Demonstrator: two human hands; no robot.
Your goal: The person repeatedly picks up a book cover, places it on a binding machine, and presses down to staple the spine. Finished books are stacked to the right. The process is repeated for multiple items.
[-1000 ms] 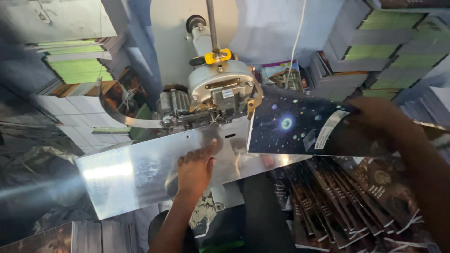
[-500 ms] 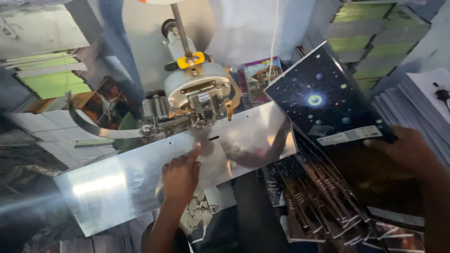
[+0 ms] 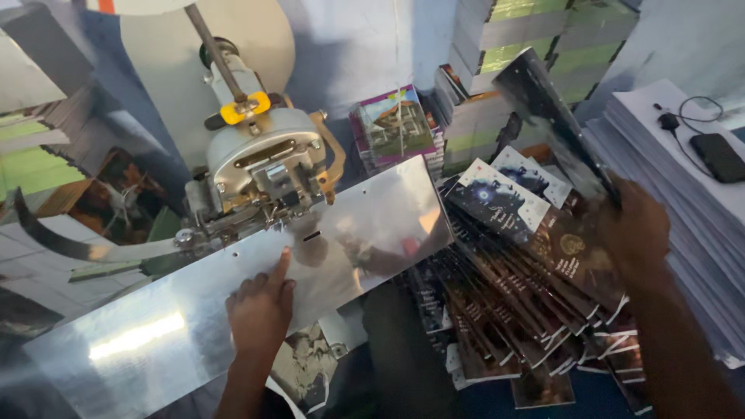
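Note:
My left hand [image 3: 260,310] lies flat on a shiny metal plate [image 3: 140,334] that slopes under the head of a stitching machine [image 3: 264,167]; its fingers are spread and it holds nothing. My right hand [image 3: 636,225] grips a dark glossy booklet [image 3: 555,128] by its lower end and holds it up, tilted, over a fanned heap of similar dark booklets [image 3: 528,287] at the right of the plate.
Stacks of green and white paper [image 3: 535,39] stand behind the heap. A tall white paper pile [image 3: 683,194] at the right carries a black phone [image 3: 718,155] and a cable. A bundle of colourful covers [image 3: 396,128] leans against the back wall.
My right hand has carried the dark booklet from the plate to the right, over the heap, and turned it edge-on. My left hand has stayed on the plate.

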